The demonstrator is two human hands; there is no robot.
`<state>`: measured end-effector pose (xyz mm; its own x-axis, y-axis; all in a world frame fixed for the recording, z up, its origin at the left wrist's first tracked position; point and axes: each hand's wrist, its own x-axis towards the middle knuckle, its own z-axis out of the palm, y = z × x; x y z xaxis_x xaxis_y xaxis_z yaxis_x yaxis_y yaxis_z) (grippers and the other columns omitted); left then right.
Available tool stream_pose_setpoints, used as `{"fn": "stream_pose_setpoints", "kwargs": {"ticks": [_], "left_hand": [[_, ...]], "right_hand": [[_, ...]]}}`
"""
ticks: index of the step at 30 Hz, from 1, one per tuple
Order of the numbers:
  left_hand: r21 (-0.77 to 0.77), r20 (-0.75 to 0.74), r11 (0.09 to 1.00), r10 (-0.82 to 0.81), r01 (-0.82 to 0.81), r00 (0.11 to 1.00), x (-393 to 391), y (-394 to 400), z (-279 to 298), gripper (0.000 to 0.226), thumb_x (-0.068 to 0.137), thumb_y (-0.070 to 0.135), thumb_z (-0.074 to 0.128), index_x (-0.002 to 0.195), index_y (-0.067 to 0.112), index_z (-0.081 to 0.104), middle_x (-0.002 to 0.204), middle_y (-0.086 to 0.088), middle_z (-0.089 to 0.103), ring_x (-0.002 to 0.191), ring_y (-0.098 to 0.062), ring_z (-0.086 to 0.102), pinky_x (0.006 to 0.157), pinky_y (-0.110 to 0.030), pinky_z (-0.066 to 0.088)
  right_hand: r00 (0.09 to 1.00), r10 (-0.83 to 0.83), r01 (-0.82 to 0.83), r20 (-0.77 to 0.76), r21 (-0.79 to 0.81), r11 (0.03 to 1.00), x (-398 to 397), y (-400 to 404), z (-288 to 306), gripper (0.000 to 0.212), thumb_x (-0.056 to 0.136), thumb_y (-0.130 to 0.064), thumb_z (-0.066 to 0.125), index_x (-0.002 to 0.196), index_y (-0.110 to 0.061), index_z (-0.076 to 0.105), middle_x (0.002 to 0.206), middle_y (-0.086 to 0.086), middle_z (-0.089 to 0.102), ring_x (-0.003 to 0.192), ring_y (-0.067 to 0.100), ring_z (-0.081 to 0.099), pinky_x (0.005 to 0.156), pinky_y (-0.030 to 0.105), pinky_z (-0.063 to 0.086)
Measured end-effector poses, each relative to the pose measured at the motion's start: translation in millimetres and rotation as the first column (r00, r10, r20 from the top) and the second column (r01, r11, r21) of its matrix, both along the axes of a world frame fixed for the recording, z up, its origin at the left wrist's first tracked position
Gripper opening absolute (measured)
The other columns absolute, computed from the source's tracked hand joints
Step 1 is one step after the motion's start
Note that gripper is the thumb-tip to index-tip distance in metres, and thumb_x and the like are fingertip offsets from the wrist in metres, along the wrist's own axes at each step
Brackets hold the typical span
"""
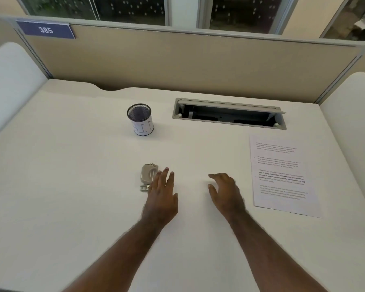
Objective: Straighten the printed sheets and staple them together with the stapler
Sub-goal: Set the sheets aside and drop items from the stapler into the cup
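Note:
The printed sheets (280,175) lie flat on the right side of the white desk, as one stack with several paragraphs of text on top. A small silver stapler (147,175) lies near the middle of the desk. My left hand (161,194) hovers just right of the stapler, fingers apart, its fingertips partly over the stapler's right edge; whether it touches is unclear. My right hand (224,191) is in the middle, left of the sheets, fingers loosely curled and holding nothing.
A black mesh pen cup (140,120) with a white paper label stands behind the stapler. An open cable hatch (230,113) is sunk into the desk (72,186) at the back right. Beige partition walls close off the back and both sides.

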<state>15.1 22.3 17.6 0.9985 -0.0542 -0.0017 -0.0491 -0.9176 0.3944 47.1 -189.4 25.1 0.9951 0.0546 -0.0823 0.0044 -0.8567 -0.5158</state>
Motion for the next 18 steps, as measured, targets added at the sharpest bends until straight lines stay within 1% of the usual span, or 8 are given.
{"fn": "stream_pose_setpoints", "kwargs": {"ticks": [2, 4, 6, 8, 10, 12, 15, 18], "left_hand": [[-0.03, 0.035, 1.0, 0.007, -0.006, 0.999, -9.1, 6.1, -2.6, 0.062, 0.082, 0.013, 0.059, 0.142, 0.005, 0.042, 0.145, -0.014, 0.043, 0.134, -0.034, 0.041, 0.107, -0.042, 0.041], [-0.057, 0.008, 0.998, 0.032, -0.031, 0.999, -15.7, 10.3, -7.3, 0.057, 0.082, 0.01, 0.059, 0.138, 0.004, 0.048, 0.13, -0.013, 0.053, 0.118, -0.034, 0.053, 0.096, -0.04, 0.049], [-0.073, -0.087, 0.994, 0.077, -0.083, 0.993, -19.1, 12.7, -11.2, 0.053, 0.086, 0.012, 0.057, 0.138, 0.005, 0.047, 0.127, -0.013, 0.053, 0.112, -0.034, 0.056, 0.093, -0.038, 0.049], [-0.073, -0.182, 0.987, 0.128, -0.143, 0.975, -18.8, 13.4, -15.0, 0.05, 0.09, 0.018, 0.054, 0.139, 0.009, 0.045, 0.131, -0.012, 0.05, 0.113, -0.033, 0.055, 0.094, -0.039, 0.047], [-0.074, -0.235, 0.98, 0.162, -0.184, 0.958, -15.4, 13.2, -16.9, 0.045, 0.092, 0.023, 0.052, 0.135, 0.012, 0.047, 0.131, -0.01, 0.049, 0.113, -0.033, 0.054, 0.094, -0.039, 0.046], [-0.076, -0.251, 0.975, 0.186, -0.211, 0.95, -10.2, 13.1, -18.4, 0.036, 0.092, 0.025, 0.053, 0.126, 0.013, 0.052, 0.124, -0.009, 0.051, 0.11, -0.032, 0.056, 0.091, -0.04, 0.046], [-0.089, -0.251, 0.966, 0.214, -0.242, 0.944, -3.5, 13.0, -21.0, 0.03, 0.092, 0.025, 0.054, 0.119, 0.012, 0.058, 0.119, -0.008, 0.055, 0.107, -0.03, 0.057, 0.088, -0.038, 0.047], [-0.103, -0.227, 0.967, 0.204, -0.232, 0.952, -0.6, 12.5, -23.7, 0.027, 0.092, 0.018, 0.05, 0.114, 0.01, 0.063, 0.112, -0.008, 0.058, 0.1, -0.03, 0.061, 0.083, -0.036, 0.049]], "right_hand": [[0.999, 0.044, -0.044, -0.029, -0.015, 0.999, 4.6, 21.6, -1.1, 0.038, 0.095, -0.028, 0.051, 0.132, -0.023, 0.055, 0.133, -0.004, 0.056, 0.122, 0.022, 0.049, 0.1, 0.037, 0.044], [0.995, 0.082, -0.083, -0.05, -0.012, 0.997, 10.2, 41.0, -3.4, 0.039, 0.095, -0.028, 0.049, 0.134, -0.023, 0.053, 0.135, -0.004, 0.053, 0.124, 0.021, 0.047, 0.1, 0.038, 0.044], [0.99, 0.122, -0.123, -0.073, -0.012, 0.992, 16.6, 57.2, -7.1, 0.041, 0.096, -0.029, 0.047, 0.137, -0.023, 0.05, 0.138, -0.004, 0.05, 0.126, 0.02, 0.045, 0.099, 0.038, 0.046], [0.981, 0.157, -0.161, -0.113, -0.029, 0.987, 23.8, 69.5, -11.9, 0.044, 0.097, -0.03, 0.047, 0.141, -0.023, 0.045, 0.143, -0.004, 0.046, 0.13, 0.02, 0.041, 0.099, 0.039, 0.046], [0.974, 0.169, -0.179, -0.151, -0.056, 0.982, 31.3, 78.3, -16.7, 0.047, 0.097, -0.031, 0.047, 0.143, -0.023, 0.041, 0.145, -0.003, 0.043, 0.131, 0.021, 0.04, 0.098, 0.04, 0.046], [0.974, 0.172, -0.188, -0.147, -0.102, 0.977, 36.9, 84.8, -21.1, 0.047, 0.096, -0.032, 0.049, 0.141, -0.023, 0.044, 0.141, -0.002, 0.046, 0.128, 0.022, 0.043, 0.096, 0.04, 0.046], [0.981, 0.176, -0.187, -0.079, -0.172, 0.967, 39.4, 92.1, -25.6, 0.039, 0.093, -0.031, 0.054, 0.131, -0.024, 0.056, 0.128, -0.001, 0.054, 0.119, 0.023, 0.049, 0.091, 0.038, 0.046], [0.983, 0.183, -0.184, -0.025, -0.197, 0.963, 38.3, 97.0, -28.1, 0.033, 0.092, -0.027, 0.055, 0.124, -0.027, 0.063, 0.12, -0.002, 0.057, 0.114, 0.023, 0.051, 0.086, 0.038, 0.045]]}}
